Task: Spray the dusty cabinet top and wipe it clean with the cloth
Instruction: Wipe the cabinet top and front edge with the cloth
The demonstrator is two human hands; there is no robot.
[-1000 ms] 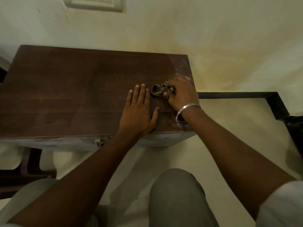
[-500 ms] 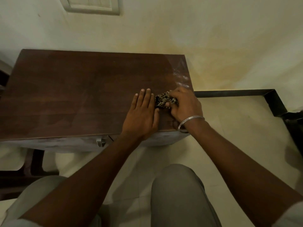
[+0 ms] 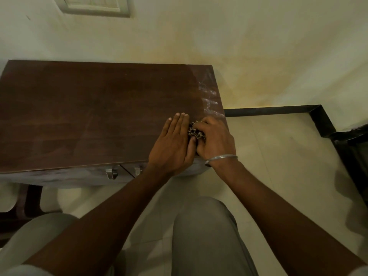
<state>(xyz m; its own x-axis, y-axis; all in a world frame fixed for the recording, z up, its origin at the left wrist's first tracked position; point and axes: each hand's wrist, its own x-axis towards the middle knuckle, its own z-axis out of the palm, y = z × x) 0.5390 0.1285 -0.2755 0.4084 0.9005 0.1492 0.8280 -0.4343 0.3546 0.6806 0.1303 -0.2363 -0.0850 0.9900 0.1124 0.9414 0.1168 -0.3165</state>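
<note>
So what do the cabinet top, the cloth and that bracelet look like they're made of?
Dark brown cabinet top: wood or wood-look laminate, smooth, with grain lines and a faint sheen. Patterned cloth: soft fabric, crumpled in the right hand. Thin silver bangle: likely metal, judging by its bright glint.

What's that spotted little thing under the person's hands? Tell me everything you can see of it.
It is the cloth, a small bunched-up rag with a dark and pale speckled pattern, soft and crumpled. It lies on the brown cabinet top near its right front corner. The right hand is curled over it and grips it, hiding most of it; the left hand lies flat beside it, with the thumb against it. Pale smears mark the wood just beyond it.
</note>
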